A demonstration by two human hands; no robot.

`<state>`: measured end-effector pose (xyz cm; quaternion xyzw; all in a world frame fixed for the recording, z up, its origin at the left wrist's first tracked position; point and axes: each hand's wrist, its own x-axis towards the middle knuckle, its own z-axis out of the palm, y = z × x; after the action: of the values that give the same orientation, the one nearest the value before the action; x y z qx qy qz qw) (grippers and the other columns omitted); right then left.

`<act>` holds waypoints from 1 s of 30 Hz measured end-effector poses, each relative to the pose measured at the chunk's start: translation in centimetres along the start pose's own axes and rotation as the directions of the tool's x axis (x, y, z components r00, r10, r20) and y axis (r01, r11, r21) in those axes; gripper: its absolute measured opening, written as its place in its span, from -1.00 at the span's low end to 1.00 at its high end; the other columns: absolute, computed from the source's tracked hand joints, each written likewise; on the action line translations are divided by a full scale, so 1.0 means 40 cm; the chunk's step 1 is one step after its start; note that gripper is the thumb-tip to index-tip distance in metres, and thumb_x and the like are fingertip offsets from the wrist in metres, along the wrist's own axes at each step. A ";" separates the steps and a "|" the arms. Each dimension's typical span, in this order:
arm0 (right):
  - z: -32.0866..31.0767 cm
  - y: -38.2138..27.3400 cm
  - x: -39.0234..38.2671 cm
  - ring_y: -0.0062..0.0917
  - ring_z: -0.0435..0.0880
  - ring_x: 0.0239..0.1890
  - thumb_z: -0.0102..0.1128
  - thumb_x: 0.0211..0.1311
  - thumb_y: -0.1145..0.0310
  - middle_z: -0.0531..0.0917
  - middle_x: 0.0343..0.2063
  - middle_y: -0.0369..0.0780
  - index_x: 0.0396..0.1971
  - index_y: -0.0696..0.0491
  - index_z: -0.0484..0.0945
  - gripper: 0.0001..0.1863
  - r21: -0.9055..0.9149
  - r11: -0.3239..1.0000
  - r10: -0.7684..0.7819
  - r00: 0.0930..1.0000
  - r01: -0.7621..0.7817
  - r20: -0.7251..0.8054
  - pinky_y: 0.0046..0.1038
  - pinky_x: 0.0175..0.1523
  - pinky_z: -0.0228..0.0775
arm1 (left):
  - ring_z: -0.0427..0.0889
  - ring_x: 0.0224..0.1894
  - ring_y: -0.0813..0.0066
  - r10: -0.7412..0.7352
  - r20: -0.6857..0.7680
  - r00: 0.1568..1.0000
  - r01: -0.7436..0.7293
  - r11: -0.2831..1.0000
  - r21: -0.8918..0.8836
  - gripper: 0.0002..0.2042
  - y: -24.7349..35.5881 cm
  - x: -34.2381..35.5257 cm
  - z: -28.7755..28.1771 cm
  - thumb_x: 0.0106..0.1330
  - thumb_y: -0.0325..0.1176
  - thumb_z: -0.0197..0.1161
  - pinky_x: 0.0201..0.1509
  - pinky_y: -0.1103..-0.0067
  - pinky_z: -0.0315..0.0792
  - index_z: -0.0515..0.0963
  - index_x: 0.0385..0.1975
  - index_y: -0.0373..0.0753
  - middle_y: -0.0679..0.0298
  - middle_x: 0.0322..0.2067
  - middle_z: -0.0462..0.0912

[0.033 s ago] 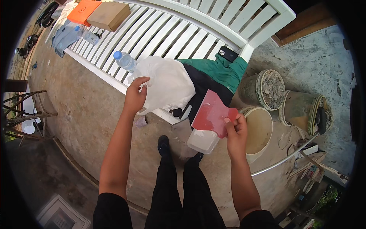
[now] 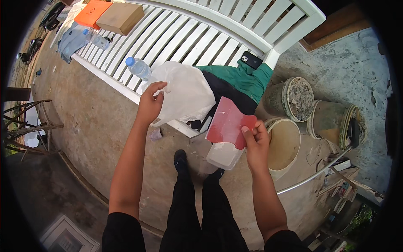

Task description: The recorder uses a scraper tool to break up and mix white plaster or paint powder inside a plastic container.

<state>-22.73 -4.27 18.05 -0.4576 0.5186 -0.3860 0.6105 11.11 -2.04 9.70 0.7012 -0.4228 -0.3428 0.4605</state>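
A red, flat plastic scraper (image 2: pixel 229 124) is gripped at its handle side by my right hand (image 2: pixel 257 145), the thumb lying on its upper face. Right below the scraper is a clear plastic tub (image 2: pixel 225 156) of white paste, partly covered by it. My left hand (image 2: pixel 151 103) is raised at the left edge of a white plastic bag (image 2: pixel 182 92), thumb and index finger apart. Whether its fingertips touch the bag I cannot tell. The bag rests on the front of a white slatted bench (image 2: pixel 168 35).
A water bottle (image 2: pixel 138 68), dark and green cloth (image 2: pixel 247 80) and a phone (image 2: pixel 251 60) lie on the bench. Along the right stand a bucket of rubble (image 2: pixel 289 101), an open bucket (image 2: pixel 283 145) and another bucket (image 2: pixel 331 119). A pale metal tube (image 2: pixel 310 176) crosses the floor.
My right hand has shifted slightly left with the scraper, which is turned a little. The left hand has barely moved.
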 end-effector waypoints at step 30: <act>0.285 0.104 0.313 -0.49 0.66 -0.48 0.23 0.25 0.44 0.65 -0.52 -0.17 -0.27 0.15 0.44 -0.84 -0.796 0.537 -0.347 0.933 0.279 0.093 -0.32 -0.26 0.50 | 0.64 -0.39 0.28 -0.053 -0.085 0.995 0.058 0.996 0.060 -0.81 -0.070 -0.094 0.087 0.31 -0.29 0.29 -0.18 0.46 0.50 0.53 -0.33 -0.31 0.16 -0.47 0.63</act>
<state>-9.44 -13.13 11.04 -0.7515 0.5680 -0.2330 0.2415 7.34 0.76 6.25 0.7405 -0.3939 -0.3124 0.4459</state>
